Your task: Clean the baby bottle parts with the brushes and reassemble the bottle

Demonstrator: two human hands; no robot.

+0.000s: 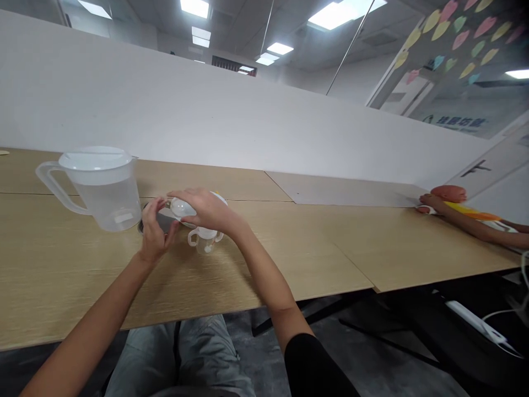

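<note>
My right hand (pixel 206 209) lies curled over the white lid of a small clear two-handled cup (pixel 205 238) that stands on the wooden table (pixel 289 248). My left hand (pixel 156 230) is closed around something dark and round just left of the cup; I cannot make out what it is. A clear plastic pitcher (pixel 103 187) with a white lid and a handle on its left stands close to the left of my left hand.
A white partition wall (pixel 206 116) runs along the table's far edge. Another person's arm (pixel 467 220) rests on the table at the far right beside an orange-red object (pixel 448 193). A white power strip (pixel 475 322) lies on the floor at the right.
</note>
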